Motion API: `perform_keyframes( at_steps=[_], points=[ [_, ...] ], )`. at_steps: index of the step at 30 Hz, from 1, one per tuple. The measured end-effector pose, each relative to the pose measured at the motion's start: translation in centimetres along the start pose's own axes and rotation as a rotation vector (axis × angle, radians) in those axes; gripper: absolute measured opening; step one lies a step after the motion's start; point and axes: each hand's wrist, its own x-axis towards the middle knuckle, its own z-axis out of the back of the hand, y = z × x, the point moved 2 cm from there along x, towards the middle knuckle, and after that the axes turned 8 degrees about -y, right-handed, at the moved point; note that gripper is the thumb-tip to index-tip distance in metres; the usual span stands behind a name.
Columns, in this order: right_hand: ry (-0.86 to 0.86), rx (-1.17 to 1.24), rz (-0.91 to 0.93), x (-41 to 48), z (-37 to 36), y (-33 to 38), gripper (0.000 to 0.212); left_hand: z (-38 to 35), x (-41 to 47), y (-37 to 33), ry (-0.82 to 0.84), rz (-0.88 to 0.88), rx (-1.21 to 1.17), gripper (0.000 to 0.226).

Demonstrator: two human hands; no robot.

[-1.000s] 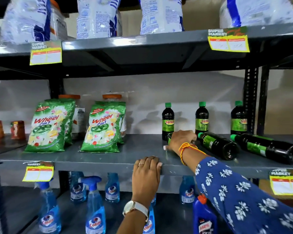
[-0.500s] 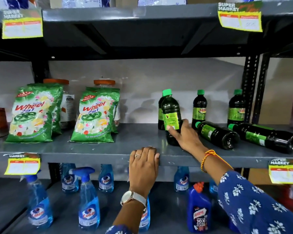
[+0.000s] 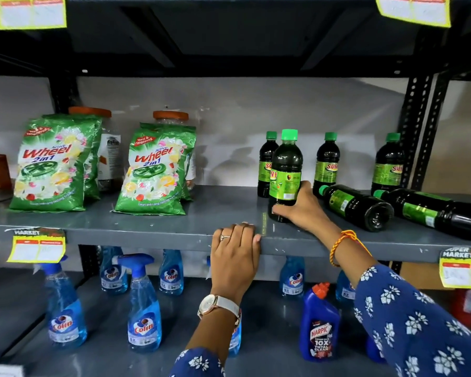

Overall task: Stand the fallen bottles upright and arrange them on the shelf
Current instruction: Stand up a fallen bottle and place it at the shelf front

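Note:
My right hand grips the lower half of a dark green-capped bottle, which stands upright on the grey middle shelf. Three more such bottles stand upright at the back: one just behind the held one, one to its right and one by the post. Two bottles lie on their sides to the right, the nearer and the farther, caps pointing left. My left hand rests over the shelf's front edge, holding no object.
Two green Wheel detergent bags lean at the shelf's left with orange-lidded jars behind. A perforated black post bounds the right. Below stand blue Colin spray bottles and a Harpic bottle.
My right hand took a fallen bottle from the shelf, raised it and set it upright in front of the leftmost standing bottle. The camera tilted down. My left hand stayed on the edge.

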Motion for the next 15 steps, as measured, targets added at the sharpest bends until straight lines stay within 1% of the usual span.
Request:
perform_keyframes(
  at_steps=[2,3,5,7,9,11,12,15],
  points=[
    [0.030,0.090,-0.046,0.18,0.01,-0.20,0.062,-0.05,-0.09,0.01,0.009,0.010,-0.001,0.034],
    [0.031,0.141,-0.062,0.22,0.08,-0.22,0.063,-0.06,-0.14,0.00,0.007,0.015,-0.004,0.035],
    [0.006,0.208,-0.066,0.26,0.20,-0.12,0.073,-0.05,-0.13,0.02,-0.006,0.022,-0.010,0.036],
    [-0.028,0.191,-0.053,0.28,0.28,-0.12,0.076,-0.04,-0.09,-0.02,-0.021,0.019,-0.012,0.035],
    [-0.033,0.201,-0.063,0.37,0.33,-0.33,0.066,-0.06,-0.13,-0.05,-0.030,0.015,-0.008,0.035],
    [0.008,0.279,-0.095,0.57,0.28,-0.65,0.057,-0.15,-0.16,0.02,-0.033,0.014,-0.005,0.034],
    [0.030,0.314,-0.106,0.63,0.24,-0.71,0.058,-0.22,-0.18,0.06,-0.035,0.015,-0.005,0.034],
    [0.050,0.313,-0.092,0.65,0.14,-0.47,0.073,-0.38,-0.16,0.09,-0.046,0.012,-0.003,0.033]
  ],
)
